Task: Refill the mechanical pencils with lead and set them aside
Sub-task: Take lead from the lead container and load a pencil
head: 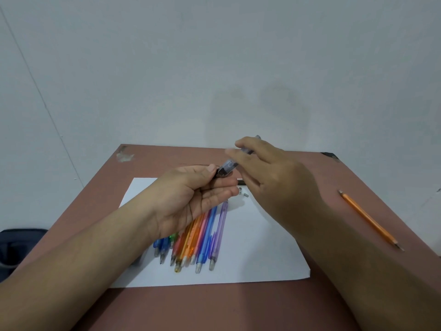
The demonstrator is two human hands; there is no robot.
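Note:
Above the white paper (257, 237), my right hand (274, 185) pinches a translucent grey-purple mechanical pencil (229, 165) that slants up to the right. Its dark lower end lies between the thumb and fingers of my left hand (191, 199), which is palm up. The fingers hide most of the barrel. Several coloured mechanical pencils (202, 237) lie side by side on the paper below my left hand, tips toward me: blue, green, orange, pink and purple. Small grey caps (243, 192) lie loose on the paper near my right fingers.
The paper lies on a reddish-brown table (214, 306) pushed against a pale wall. An orange wooden pencil (370, 219) lies on the table at the right. A dark slim object (241, 180) peeks out between my hands. A dark bag (16, 247) sits beyond the table's left edge.

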